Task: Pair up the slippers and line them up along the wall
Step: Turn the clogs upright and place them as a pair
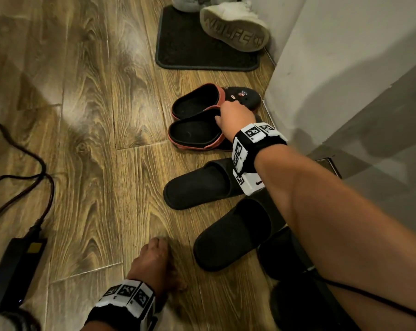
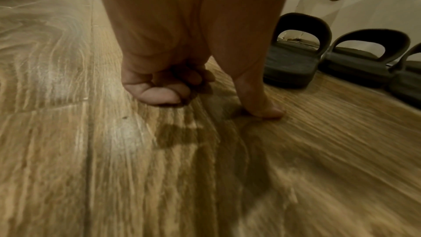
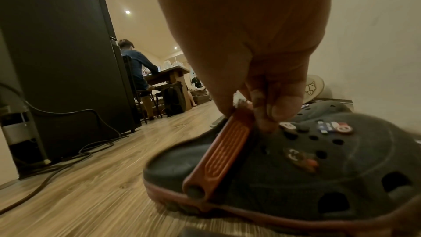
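Two black clogs with red trim lie side by side near the wall [image 1: 321, 56]. The far clog [image 1: 202, 99] is untouched. My right hand [image 1: 233, 115] pinches the red strap [image 3: 223, 150] of the near clog [image 1: 192, 133], whose sole is on the floor in the right wrist view [image 3: 318, 168]. Two black slides [image 1: 197, 187] [image 1: 233, 237] lie closer to me, toes toward the wall. My left hand [image 1: 154, 261] holds nothing. Its thumb and bent fingers rest on the wooden floor [image 2: 212, 100], left of the slides [image 2: 293, 57].
A dark mat [image 1: 190, 48] at the far end carries a white sneaker [image 1: 235, 27] tipped sole-up. Cables [image 1: 16, 187] and a power brick [image 1: 13, 266] lie on the floor at the left. More dark footwear [image 1: 285, 254] sits under my right forearm. A tall dark cabinet [image 3: 56, 60] stands across the floor.
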Motion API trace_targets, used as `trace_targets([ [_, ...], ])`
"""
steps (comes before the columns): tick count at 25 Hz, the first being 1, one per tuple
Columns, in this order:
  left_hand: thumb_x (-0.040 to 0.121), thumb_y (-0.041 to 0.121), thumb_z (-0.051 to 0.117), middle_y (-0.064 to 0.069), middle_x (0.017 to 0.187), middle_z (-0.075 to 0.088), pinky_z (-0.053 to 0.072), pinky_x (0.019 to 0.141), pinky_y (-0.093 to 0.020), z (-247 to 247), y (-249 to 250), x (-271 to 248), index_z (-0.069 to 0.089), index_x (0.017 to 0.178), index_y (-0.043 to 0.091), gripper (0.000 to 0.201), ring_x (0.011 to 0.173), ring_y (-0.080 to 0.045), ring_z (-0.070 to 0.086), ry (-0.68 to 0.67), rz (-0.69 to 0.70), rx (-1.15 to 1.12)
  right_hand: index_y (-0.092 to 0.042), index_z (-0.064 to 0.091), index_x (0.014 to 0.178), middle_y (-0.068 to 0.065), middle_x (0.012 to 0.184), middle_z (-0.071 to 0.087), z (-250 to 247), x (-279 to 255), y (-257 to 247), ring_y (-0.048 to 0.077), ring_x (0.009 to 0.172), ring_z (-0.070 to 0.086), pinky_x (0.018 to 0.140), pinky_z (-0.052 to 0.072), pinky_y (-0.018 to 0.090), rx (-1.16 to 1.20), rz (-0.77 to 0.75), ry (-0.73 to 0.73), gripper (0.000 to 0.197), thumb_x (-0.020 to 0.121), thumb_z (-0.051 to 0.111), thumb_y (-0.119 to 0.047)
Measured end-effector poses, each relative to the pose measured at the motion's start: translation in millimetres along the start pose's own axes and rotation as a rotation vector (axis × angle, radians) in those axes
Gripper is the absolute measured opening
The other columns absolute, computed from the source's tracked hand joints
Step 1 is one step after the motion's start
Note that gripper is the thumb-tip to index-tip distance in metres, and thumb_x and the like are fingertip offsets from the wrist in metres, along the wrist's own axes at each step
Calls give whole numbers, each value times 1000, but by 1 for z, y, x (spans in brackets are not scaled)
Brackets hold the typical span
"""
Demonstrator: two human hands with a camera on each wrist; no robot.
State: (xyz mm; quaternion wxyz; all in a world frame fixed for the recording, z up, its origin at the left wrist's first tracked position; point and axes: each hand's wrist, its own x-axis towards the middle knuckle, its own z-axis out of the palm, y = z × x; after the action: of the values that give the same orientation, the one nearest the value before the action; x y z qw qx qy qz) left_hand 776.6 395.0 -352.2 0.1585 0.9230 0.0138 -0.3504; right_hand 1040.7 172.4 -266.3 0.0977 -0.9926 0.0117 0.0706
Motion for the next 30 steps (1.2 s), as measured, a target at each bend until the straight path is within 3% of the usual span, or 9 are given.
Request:
trace_targets([
  [2, 55, 53, 80, 0, 153, 22, 34, 111, -35, 0, 1, -1, 15, 148, 19, 119, 138, -20, 29, 1, -1, 7, -3, 54, 117, 17, 108, 66, 4, -3, -2, 38, 96, 65, 66, 42, 39, -31, -50, 13, 39, 96, 51, -36],
  [5, 56, 53, 80, -1, 154, 21, 34, 112, -35, 1, 2, -1, 14, 148, 19, 119, 140, -21, 27, 8, -6, 17, -6, 43, 131, 17, 109, 66, 9, -7, 2, 37, 96, 65, 67, 49, 42, -83, -158, 14, 52, 95, 49, -44],
  [9, 56, 54, 80, 0, 153, 22, 35, 112, -34, 2, 2, -2, 14, 148, 19, 118, 138, -19, 30, 30, 3, 18, -11, 32, 143, 21, 130, 57, 13, -7, 14, 39, 117, 57, 94, 48, 52, 88, -141, -115, 59, 95, 53, -38],
  [12, 56, 55, 80, 0, 152, 22, 35, 112, -34, 2, 1, -2, 14, 148, 19, 118, 138, -19, 30, 31, 8, 26, -12, 24, 148, 23, 137, 51, 9, -4, 17, 40, 124, 51, 102, 43, 50, 210, -60, -114, 66, 95, 56, -34],
  [15, 56, 55, 79, 0, 151, 23, 36, 111, -34, 2, 1, -1, 16, 148, 19, 117, 137, -20, 31, 33, 5, 34, -5, 33, 139, 21, 134, 52, 2, -10, 15, 39, 124, 50, 99, 44, 49, 178, -37, -29, 59, 95, 53, -39],
  [18, 55, 55, 79, -1, 153, 21, 36, 111, -34, 3, 1, 1, 14, 149, 18, 120, 138, -21, 29, 25, -12, 46, -10, 44, 121, 13, 115, 59, 3, -49, 19, 32, 107, 58, 80, 51, 46, 101, -110, 152, 52, 92, 48, -54],
  [21, 54, 56, 79, -2, 155, 19, 36, 111, -35, 6, 0, 3, 11, 150, 18, 123, 139, -22, 28, 29, -26, 59, -20, 47, 92, 1, 84, 58, 16, -104, 34, 23, 74, 58, 57, 41, 34, -14, -149, -87, 52, 83, 46, -71],
  [24, 50, 56, 81, -1, 151, 25, 38, 110, -35, 6, -1, 5, 17, 147, 17, 122, 137, -22, 32, 18, -24, 45, -20, 47, 78, -1, 73, 55, 31, -124, 49, 20, 64, 52, 49, 29, 30, -69, -126, -186, 43, 85, 51, -61],
  [30, 49, 56, 81, -3, 148, 29, 39, 110, -38, 5, -1, 7, 23, 145, 16, 119, 133, -24, 35, -10, -17, 48, -12, 49, 70, 5, 66, 49, 28, -89, 74, 29, 66, 53, 53, 34, 33, 99, 45, -125, 38, 91, 53, -43],
])
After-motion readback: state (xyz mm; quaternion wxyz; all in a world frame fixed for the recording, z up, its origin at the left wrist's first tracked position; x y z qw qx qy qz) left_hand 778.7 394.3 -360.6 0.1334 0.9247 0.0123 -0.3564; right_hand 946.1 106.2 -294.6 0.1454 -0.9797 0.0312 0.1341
